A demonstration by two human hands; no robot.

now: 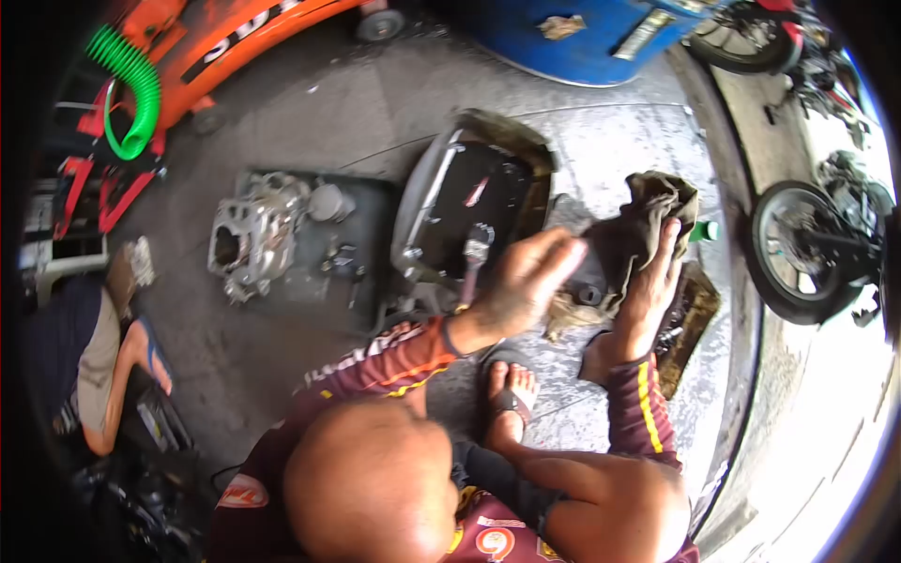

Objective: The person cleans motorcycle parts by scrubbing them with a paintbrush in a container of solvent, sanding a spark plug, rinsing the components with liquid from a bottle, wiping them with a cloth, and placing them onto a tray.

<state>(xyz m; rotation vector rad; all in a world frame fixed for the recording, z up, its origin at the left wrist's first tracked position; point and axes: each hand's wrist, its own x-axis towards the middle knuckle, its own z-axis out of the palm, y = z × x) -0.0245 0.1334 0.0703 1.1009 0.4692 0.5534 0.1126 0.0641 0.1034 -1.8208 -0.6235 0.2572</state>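
Note:
My left hand point(526, 280) is raised over the right edge of a black basin point(422, 192), its fingers stretched toward the right and nothing seen in it. A brush point(477, 246) lies in that basin beside my wrist. My right hand point(657, 280) has straight fingers and lies against a crumpled dark cloth point(646, 220); no grip on it shows. Under the cloth is a dark object with a round opening point(588, 295), partly hidden. To the left, a metal engine case point(258, 235) rests on a dark tray point(371, 211).
A blue drum point(572, 47) and an orange machine point(244, 47) stand at the far side. Motorcycles point(798, 253) are at the right. Another person's leg point(117, 375) is at the left. An oily tray point(690, 328) lies beside my right forearm.

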